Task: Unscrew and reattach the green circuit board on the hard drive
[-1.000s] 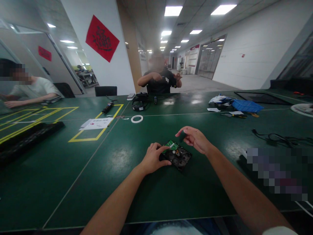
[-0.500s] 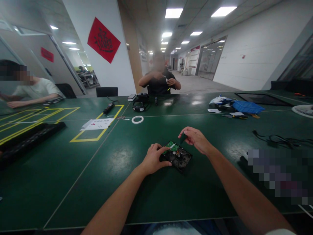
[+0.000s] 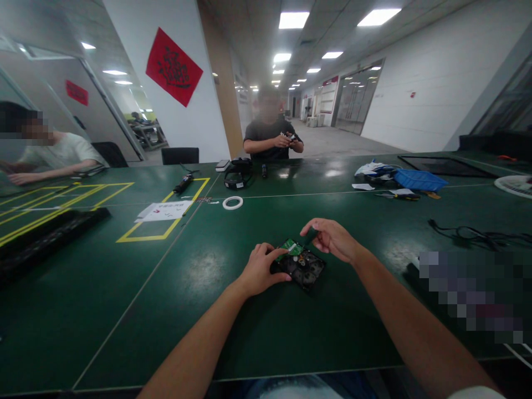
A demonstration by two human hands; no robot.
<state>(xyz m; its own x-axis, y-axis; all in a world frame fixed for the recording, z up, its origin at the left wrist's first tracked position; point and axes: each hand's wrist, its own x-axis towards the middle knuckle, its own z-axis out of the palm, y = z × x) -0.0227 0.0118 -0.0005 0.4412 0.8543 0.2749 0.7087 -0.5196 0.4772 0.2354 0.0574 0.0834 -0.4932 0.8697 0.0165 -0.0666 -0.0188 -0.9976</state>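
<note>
A black hard drive [image 3: 308, 270] lies on the green tabletop in front of me, turned at an angle, with a green circuit board [image 3: 291, 247] on its far part. My left hand [image 3: 258, 270] grips its left side, fingers at the far edge and thumb at the near one. In my right hand [image 3: 333, 239] is a dark-handled screwdriver [image 3: 308, 237], held by curled fingers over the drive's far right side. The tool's tip points down at the board; whether it touches a screw I cannot tell.
Beyond the drive lies a white tape roll [image 3: 233, 203]. Papers [image 3: 164, 211] sit left within yellow tape lines. A blue basket [image 3: 420, 179] and tools are at the far right, black cables [image 3: 469, 235] nearer. Another person [image 3: 270, 138] handles something across the table.
My right fingers have shifted slightly around the screwdriver, which stays over the board. My left hand keeps its hold on the drive. The person opposite has brought both hands together.
</note>
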